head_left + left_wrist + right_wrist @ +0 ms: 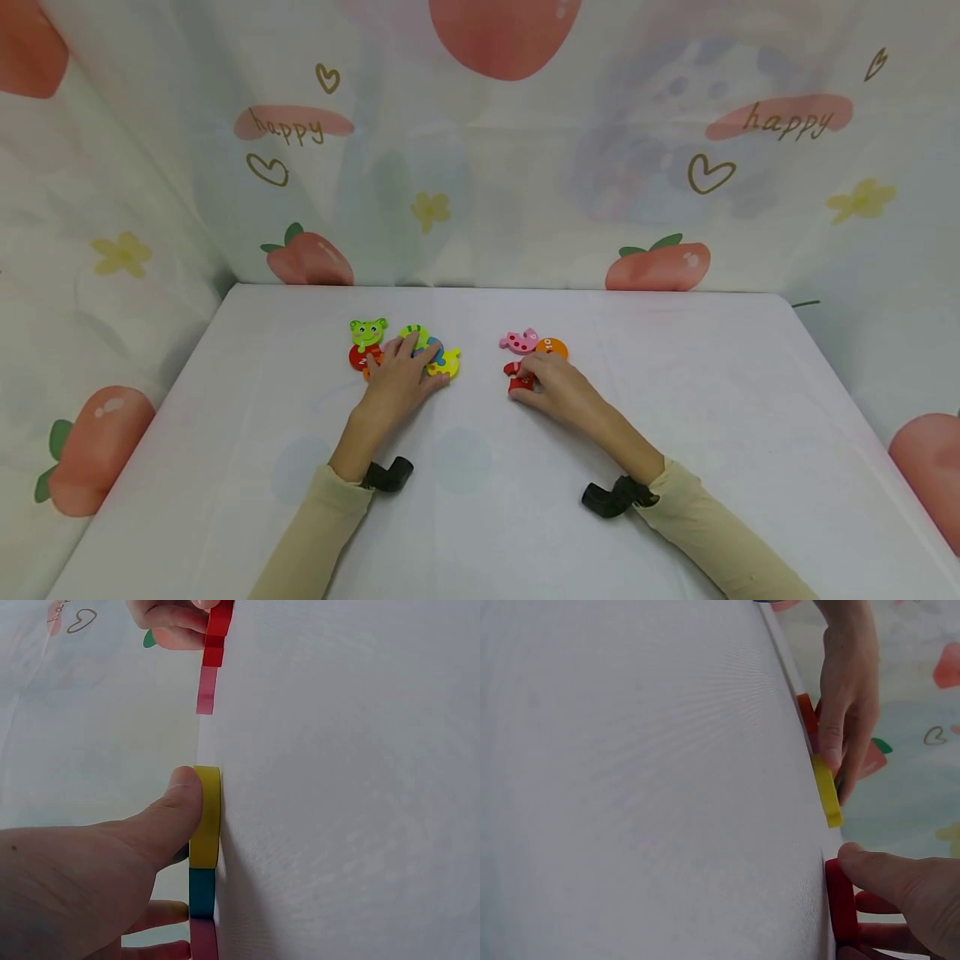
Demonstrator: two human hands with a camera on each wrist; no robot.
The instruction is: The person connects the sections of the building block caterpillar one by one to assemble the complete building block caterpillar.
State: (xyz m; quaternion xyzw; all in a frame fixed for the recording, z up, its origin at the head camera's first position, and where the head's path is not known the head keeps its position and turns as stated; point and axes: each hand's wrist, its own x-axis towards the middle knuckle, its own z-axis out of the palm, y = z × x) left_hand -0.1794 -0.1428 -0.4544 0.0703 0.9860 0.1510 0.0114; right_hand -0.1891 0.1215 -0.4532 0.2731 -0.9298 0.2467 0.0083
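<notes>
My left hand (396, 382) lies spread over a row of flat, colourful puzzle pieces, hiding some. In the left wrist view its thumb touches the edge of the yellow piece (207, 817), with a blue piece (202, 892) beside it. A green frog-like head piece (367, 332) and a red round piece (358, 358) show past the fingers in the head view. My right hand (558, 390) pinches a red piece (841, 900) between thumb and fingers, low at the tabletop. Just beyond lie a pink spotted piece (518, 342) and an orange numbered piece (552, 346).
A white-covered table (465, 517) carries all the pieces. Behind it hangs a printed fabric backdrop (480, 183), which also runs along the sides. Each wrist wears a black camera mount, one on the left (390, 475) and one on the right (611, 497).
</notes>
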